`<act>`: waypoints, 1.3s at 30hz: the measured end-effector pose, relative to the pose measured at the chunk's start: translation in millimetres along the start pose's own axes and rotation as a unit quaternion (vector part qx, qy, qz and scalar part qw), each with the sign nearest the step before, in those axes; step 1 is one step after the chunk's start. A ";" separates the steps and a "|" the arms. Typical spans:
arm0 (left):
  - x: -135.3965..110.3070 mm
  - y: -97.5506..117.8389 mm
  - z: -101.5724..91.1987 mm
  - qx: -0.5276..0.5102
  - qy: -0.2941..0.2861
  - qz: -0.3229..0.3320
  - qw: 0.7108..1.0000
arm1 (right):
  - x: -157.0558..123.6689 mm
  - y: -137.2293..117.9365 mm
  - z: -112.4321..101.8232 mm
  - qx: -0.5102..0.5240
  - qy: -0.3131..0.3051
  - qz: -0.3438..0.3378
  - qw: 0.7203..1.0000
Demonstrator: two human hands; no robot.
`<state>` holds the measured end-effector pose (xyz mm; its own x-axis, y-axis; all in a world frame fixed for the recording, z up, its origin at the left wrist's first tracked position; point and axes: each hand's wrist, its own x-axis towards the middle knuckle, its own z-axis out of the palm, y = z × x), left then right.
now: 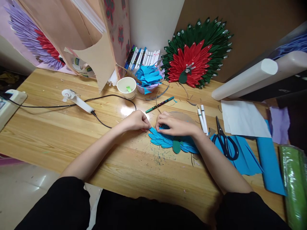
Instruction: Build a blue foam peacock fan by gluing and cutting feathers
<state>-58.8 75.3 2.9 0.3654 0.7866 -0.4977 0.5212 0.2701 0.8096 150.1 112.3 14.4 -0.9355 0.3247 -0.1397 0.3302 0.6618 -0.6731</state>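
Blue fan point(163, 141) on the tabletop point(115, 179); clock directions are taken from its centre, with 12 pointing away from the person. The fan lies directly before the person, with a green leaf point(177, 146) near its lower edge and a brown card point(184, 117) behind it. The left hand point(140, 121) pinches the fan's edge at 10 o'clock; the right hand point(169, 123) lies over its upper part, fingers bent and fingertips down. Whether these fingers grip a petal cannot be told.

Likely faults: a hard pinch could crease or tear a thin petal; uneven pressure from the right hand could push neighbouring petals out of line. A nudge could set the pen point(159, 104), just beyond the hands at 11 o'clock, rolling. The cord point(112, 95) loops near the left arm, so a sideways sweep could snag it and drag the glue gun point(78, 101) at 9 to 10 o'clock. At 3 o'clock, the scissors point(223, 139) lie near the right forearm, which could knock them if swung outward.

Obscured: the right hand covers the upper petals, and the right forearm hides the fan's right end. Most of the card is concealed. The cord is lost behind the left arm. Any adhesive beneath the petals is out of sight, and the glue gun's heat cannot be judged.
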 end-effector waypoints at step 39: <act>-5.9 9.0 13.0 0.005 0.018 -0.014 1.000 | -0.7 8.0 -1.3 0.018 -0.018 -0.016 1.000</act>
<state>-46.4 65.9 9.1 0.3238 0.7982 -0.5080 0.5383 0.2861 0.7927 153.5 118.2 10.1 -0.9495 0.2787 -0.1445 0.2966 0.6456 -0.7038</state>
